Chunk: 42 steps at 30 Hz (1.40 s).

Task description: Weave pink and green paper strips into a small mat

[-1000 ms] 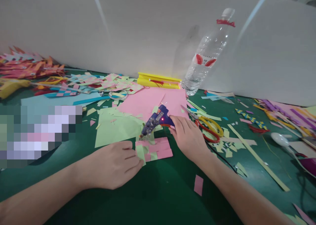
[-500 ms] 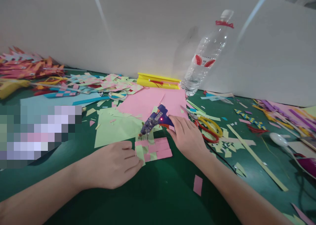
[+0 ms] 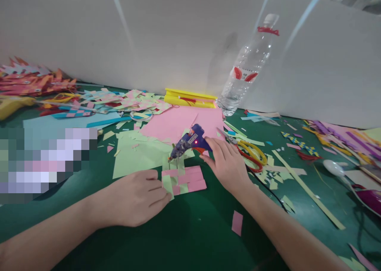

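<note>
A blue hot glue gun [image 3: 190, 139] with a lit red light is gripped in my right hand [image 3: 228, 162]. Its nozzle points down and left, over the upper ends of the pale green strips of a woven paper piece [image 3: 190, 177]. That piece, pink and green, lies on the dark green table [image 3: 184, 235]. My left hand [image 3: 139, 197] has its fingers curled at the left edge of the weave, holding its green strip side. The fingertips are partly hidden. Behind the weave are a pale green sheet [image 3: 139, 152] and a pink sheet [image 3: 178, 120].
Scissors [image 3: 253, 154] with red and yellow handles lie just right of my right hand, near paper scraps. A plastic bottle [image 3: 245, 68] leans against the wall beside a folded yellow paper [image 3: 190, 97]. A white spoon [image 3: 335, 168] lies at right, a yellow glue gun [image 3: 14, 104] at far left.
The glue gun's nozzle has shifted slightly up and right, away from the weave's pink edge along the green strips. My left hand stays at the weave's left edge.
</note>
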Motion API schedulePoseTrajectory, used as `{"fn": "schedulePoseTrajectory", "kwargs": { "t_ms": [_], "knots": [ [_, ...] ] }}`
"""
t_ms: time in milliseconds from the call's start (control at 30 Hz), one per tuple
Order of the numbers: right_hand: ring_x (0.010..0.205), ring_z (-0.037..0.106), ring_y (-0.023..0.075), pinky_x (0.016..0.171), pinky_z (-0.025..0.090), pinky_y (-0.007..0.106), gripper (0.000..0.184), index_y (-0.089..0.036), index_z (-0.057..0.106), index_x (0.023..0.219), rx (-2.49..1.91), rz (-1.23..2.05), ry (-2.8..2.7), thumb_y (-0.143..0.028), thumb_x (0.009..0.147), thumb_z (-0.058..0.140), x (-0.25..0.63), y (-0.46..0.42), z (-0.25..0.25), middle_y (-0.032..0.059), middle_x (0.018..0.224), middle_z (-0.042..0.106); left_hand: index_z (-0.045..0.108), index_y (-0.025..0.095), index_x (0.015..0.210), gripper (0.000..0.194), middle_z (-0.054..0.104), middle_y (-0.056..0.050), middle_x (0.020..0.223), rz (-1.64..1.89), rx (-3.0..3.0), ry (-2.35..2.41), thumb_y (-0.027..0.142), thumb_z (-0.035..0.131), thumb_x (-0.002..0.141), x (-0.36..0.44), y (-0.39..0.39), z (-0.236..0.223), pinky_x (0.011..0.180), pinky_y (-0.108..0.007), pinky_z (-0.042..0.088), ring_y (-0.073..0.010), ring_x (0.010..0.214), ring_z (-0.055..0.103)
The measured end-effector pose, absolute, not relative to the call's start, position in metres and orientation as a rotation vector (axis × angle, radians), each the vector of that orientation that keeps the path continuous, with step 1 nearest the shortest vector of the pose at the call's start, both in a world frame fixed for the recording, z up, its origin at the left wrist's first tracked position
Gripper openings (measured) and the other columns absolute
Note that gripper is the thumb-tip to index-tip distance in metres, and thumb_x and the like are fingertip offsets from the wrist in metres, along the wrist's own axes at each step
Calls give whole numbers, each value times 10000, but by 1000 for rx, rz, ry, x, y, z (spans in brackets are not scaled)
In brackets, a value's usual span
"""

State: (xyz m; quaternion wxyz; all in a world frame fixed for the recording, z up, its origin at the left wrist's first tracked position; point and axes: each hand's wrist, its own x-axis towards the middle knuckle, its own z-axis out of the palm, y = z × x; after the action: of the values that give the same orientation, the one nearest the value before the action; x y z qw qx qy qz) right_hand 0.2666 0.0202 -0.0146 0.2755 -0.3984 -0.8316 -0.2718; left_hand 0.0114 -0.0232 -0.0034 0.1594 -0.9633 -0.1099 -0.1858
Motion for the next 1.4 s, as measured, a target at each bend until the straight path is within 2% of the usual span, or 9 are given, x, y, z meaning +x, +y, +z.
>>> {"fn": "schedulePoseTrajectory", "kwargs": {
  "t_ms": [200,367,700,833,967,1133,1233,1300,1400],
  "knots": [
    [1040,609,291,832,511,414,455,-138,450,1270,-1300,-495,-2006,-445,933,461,288,34,-4,171,1138,627,665,151,801,404,549,-6,556,-479,-2771,-352,79,304,965,10,-24,-1,569,-311,404,-151,503,450],
    [1058,575,345,868,475,484,576,-111,464,1250,-1524,-529,-1769,-547,874,484,338,58,5,202,1129,591,659,161,816,412,546,-5,552,-478,-2760,-357,76,285,967,10,-24,0,577,-316,406,-156,505,447],
    [1083,569,381,861,457,474,622,-74,447,1290,-2363,-280,-1374,-544,885,414,423,90,5,242,1229,548,644,152,827,392,541,0,583,-454,-2786,-359,90,287,975,11,-22,-3,536,-329,358,-158,514,418],
    [1087,578,389,858,466,488,620,-57,464,1275,-2445,-250,-1363,-542,892,416,430,99,-3,258,1189,566,632,174,809,395,526,13,558,-482,-2759,-382,86,284,975,11,-21,-1,541,-321,361,-152,501,410],
    [1091,579,396,855,470,485,609,-14,494,1231,-2498,-239,-1391,-520,906,398,431,105,-12,289,1161,564,624,191,794,295,507,40,533,-574,-2712,-442,128,395,969,8,-18,-1,528,-302,359,-131,478,407],
    [1167,479,448,891,415,527,604,41,486,1214,-2462,-350,-1482,-470,916,361,425,101,-11,329,1212,509,636,190,887,206,614,33,608,-773,-2572,-853,211,449,972,0,-10,-8,591,-275,410,-121,537,538],
    [1148,479,441,900,397,542,553,-2,503,1203,-2333,-516,-1589,-450,908,371,411,92,-3,294,1208,530,615,171,1074,276,543,47,538,-811,-2429,-1240,325,406,982,-3,-5,-14,520,-259,387,-137,489,518],
    [1092,539,383,873,439,478,487,-41,502,1208,-2210,-534,-1700,-407,899,411,399,83,3,241,1144,589,549,137,1204,361,485,62,510,-788,-2378,-1340,355,362,986,-4,-2,-16,495,-257,379,-137,442,471],
    [1052,575,334,859,465,428,432,-73,512,1194,-2187,-431,-1811,-369,881,469,380,68,6,176,1080,633,585,152,1106,276,536,58,534,-790,-2410,-1241,298,390,977,-3,-4,-14,583,-275,430,-124,443,487]
  ]
}}
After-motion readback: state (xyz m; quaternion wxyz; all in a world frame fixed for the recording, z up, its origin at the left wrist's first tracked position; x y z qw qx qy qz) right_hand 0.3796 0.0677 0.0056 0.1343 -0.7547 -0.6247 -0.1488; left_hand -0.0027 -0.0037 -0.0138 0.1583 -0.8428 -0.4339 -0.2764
